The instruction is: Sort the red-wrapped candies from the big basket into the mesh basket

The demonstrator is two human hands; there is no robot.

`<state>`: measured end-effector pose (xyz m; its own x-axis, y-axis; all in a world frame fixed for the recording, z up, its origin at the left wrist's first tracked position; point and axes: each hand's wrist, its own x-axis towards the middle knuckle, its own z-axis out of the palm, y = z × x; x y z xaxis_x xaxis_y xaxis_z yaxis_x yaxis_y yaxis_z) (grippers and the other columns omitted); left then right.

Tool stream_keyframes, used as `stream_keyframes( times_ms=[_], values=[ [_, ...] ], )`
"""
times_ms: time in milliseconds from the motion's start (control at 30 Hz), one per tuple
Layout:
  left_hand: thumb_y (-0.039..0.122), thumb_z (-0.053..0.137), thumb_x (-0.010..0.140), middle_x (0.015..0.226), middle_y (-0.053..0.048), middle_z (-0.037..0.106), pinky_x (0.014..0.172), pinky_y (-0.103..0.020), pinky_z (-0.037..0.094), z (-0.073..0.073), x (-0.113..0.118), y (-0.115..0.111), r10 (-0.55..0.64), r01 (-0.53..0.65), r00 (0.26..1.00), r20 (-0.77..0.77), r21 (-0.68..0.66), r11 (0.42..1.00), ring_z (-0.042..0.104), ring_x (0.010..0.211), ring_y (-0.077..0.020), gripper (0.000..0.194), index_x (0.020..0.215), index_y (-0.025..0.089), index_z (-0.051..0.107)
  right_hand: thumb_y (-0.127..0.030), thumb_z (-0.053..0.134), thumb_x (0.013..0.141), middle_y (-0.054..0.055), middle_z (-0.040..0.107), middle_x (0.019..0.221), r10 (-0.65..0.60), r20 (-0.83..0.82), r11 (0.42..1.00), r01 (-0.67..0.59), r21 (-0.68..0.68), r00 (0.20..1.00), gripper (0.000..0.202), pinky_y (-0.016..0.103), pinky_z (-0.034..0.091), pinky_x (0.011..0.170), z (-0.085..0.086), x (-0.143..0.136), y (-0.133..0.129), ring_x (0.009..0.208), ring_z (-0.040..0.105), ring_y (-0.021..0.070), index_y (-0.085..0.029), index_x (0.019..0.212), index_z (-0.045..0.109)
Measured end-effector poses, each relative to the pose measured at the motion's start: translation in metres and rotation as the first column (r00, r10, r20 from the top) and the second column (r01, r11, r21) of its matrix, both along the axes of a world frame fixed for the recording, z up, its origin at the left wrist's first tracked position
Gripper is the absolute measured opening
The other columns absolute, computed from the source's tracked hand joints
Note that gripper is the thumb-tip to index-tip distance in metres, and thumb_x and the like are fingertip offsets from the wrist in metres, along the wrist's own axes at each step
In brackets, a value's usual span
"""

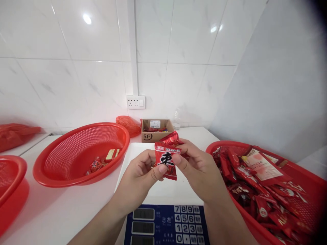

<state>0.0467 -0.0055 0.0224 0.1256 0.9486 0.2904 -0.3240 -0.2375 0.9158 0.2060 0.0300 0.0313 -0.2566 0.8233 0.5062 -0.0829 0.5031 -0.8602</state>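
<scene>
While left hand (pixel 141 175) and right hand (pixel 203 170) pinch one red packet (pixel 166 159), scale sits below

Left thumb presses on packet's lower front, left fingers curled behind; right thumb on its right side, fingers bent around the back. Packet is roughly upright, printed face with big black character toward camera, up above the white pan (pixel 176 194) of the scale (pixel 167 231). Second red packet (pixel 170 138) shows just behind it at the right fingers; can't tell how it's gripped. Scale's blue panel, nearest the camera, has number keys and three display windows.

Right of the scale: right basket (pixel 305 174), red, heaped with mostly red packets (pixel 263 204), pale card (pixel 263 165) on top. Left: perforated red basket (pixel 84 148) with a few wrapped pieces (pixel 96 164); another basket (pixel 15 166) cut off at the left edge. Beyond the pan, cardboard carton (pixel 146 137) with packets inside, red bag (pixel 129 126) beside it. Wall socket (pixel 136 102) above.
</scene>
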Motion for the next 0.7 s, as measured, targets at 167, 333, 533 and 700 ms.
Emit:
stream_keyframes(
  times_ms=[167, 333, 533, 700],
  values=[
    [0.037, 0.084, 0.080, 0.076, -0.002, 0.071, 0.064, -0.025, 0.054, 0.0013, -0.0017, 0.0033, -0.035, 0.036, 0.999, 0.031, -0.021, 0.999, 0.064, 0.069, -0.0139, 0.022, 0.084, 0.018, 0.073, -0.037, 0.071, 0.089, 0.007, 0.073, 0.114, -0.086, 0.029, 0.995, 0.085, 0.052, 0.996, 0.022, 0.032, 0.059, 0.076, -0.0010, -0.0002, 0.0027, 0.100, 0.070, 0.0234, -0.022, 0.073, 0.070],
    [0.037, 0.079, 0.085, 0.077, -0.001, 0.070, 0.067, -0.026, 0.054, 0.0006, -0.0054, 0.0017, 0.003, -0.003, 0.997, -0.072, -0.006, 1.000, 0.064, 0.071, -0.0139, 0.019, 0.088, 0.019, 0.074, -0.036, 0.073, 0.087, 0.007, 0.071, 0.117, -0.078, 0.061, 0.996, 0.075, 0.050, 0.995, 0.013, 0.033, 0.059, 0.080, 0.0004, 0.0005, 0.0032, 0.106, 0.068, 0.0236, -0.024, 0.085, 0.075],
    [0.031, 0.075, 0.086, 0.079, -0.003, 0.073, 0.071, -0.031, 0.051, 0.0044, -0.0047, -0.0034, 0.203, -0.184, 0.897, -0.392, 0.086, 0.979, 0.065, 0.076, -0.0186, 0.012, 0.088, 0.019, 0.074, -0.030, 0.073, 0.087, 0.004, 0.075, 0.107, -0.033, 0.116, 0.996, 0.024, 0.084, 0.993, 0.012, 0.036, 0.056, 0.088, 0.0028, -0.0017, 0.0037, 0.107, 0.067, 0.0231, -0.024, 0.076, 0.076],
    [0.031, 0.078, 0.084, 0.077, -0.002, 0.075, 0.071, -0.030, 0.053, 0.0060, -0.0016, -0.0034, 0.278, -0.247, 0.906, -0.318, 0.134, 0.960, 0.067, 0.075, -0.0184, 0.012, 0.084, 0.019, 0.076, -0.031, 0.070, 0.090, 0.005, 0.075, 0.117, -0.035, 0.023, 0.997, 0.033, 0.076, 0.999, 0.015, 0.037, 0.058, 0.085, 0.0019, -0.0031, 0.0036, 0.105, 0.070, 0.0236, -0.025, 0.079, 0.077]
  ],
)
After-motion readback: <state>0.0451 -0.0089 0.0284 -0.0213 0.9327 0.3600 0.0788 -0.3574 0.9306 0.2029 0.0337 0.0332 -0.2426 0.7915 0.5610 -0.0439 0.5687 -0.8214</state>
